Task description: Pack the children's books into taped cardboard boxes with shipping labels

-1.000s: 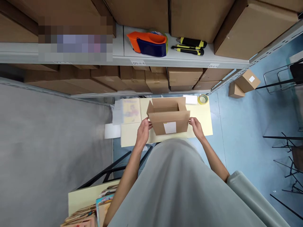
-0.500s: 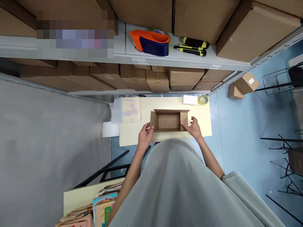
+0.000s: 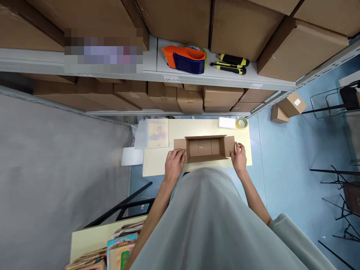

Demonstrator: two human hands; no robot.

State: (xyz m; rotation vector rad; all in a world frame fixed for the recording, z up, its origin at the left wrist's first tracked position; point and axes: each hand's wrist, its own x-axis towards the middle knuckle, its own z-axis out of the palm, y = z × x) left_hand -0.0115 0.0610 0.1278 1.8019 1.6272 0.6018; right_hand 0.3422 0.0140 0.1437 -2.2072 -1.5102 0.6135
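A small brown cardboard box (image 3: 204,147) stands open at the top on the pale yellow table, and its inside shows bare cardboard. Its two end flaps are folded outward to left and right. My left hand (image 3: 174,163) is closed over the left flap at the box's near left corner, fingers curled together and the thumb hidden. On the other side, my right hand (image 3: 239,159) has the outer edge of the right flap between thumb and fingers.
A white box (image 3: 226,122) and a tape roll (image 3: 242,123) lie at the table's back right, plastic-wrapped papers (image 3: 157,133) at left. Above runs a shelf (image 3: 112,71) with cartons, an orange-blue tape dispenser (image 3: 185,60) and yellow-black cutters (image 3: 230,63). Comics (image 3: 120,247) fill the lower left.
Both end flaps of the box have swung outward, the right one from over the opening. My right hand has moved outward with its flap; my left hand has curled over the left one.
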